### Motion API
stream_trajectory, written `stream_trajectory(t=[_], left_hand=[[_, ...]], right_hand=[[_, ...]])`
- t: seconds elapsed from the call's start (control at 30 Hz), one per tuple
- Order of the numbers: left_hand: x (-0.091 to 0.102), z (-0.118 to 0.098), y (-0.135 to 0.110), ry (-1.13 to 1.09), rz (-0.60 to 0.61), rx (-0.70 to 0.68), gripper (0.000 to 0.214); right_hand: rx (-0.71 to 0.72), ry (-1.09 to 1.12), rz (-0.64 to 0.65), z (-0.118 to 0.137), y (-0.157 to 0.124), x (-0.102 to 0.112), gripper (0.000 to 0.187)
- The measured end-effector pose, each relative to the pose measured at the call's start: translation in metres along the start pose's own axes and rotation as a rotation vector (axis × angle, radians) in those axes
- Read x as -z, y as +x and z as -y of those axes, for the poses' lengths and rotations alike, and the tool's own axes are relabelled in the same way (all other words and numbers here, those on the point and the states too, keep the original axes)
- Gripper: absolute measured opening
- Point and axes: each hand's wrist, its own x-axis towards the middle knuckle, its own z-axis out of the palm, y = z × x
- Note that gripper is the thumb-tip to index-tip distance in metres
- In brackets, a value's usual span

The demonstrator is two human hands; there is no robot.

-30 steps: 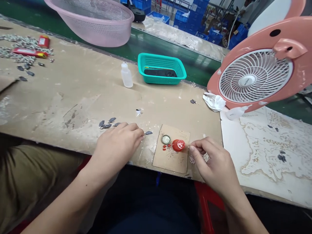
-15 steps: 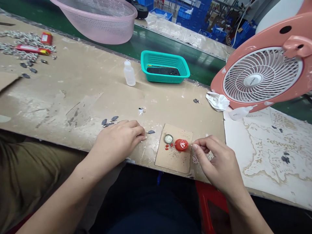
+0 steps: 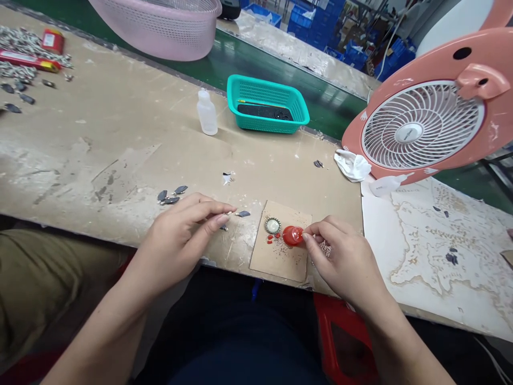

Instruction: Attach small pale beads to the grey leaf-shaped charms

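Left hand lifted, right by plastic cap

My left hand and right hand flank a cardboard square.
My right fingertips touch the red plastic cap.

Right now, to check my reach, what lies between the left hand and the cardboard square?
In the head view, a small dark leaf-shaped piece and a tiny metal bit lie on the bench between the left hand and the cardboard square.
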Motion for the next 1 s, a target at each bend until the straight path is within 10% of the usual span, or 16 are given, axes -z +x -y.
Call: stream_trajectory(t=[0.27,0.7,1.0], left_hand=[[-0.007,-0.011,-0.013,-0.351,0.001,0.278,0.009],[-0.048,-0.062,-0.028,-1.059,0.053,0.498,0.019],[-0.057,-0.083,-0.032,-1.092,0.099,0.485,0.024]], right_hand=[[0.034,-0.032,0.002,0.003,0.003,0.001,0.018],[-0.362,1.031,-0.252,0.027,-0.038,-0.006,0.010],[-0.295,0.916,-0.381,0.052,-0.057,-0.006,0.007]])
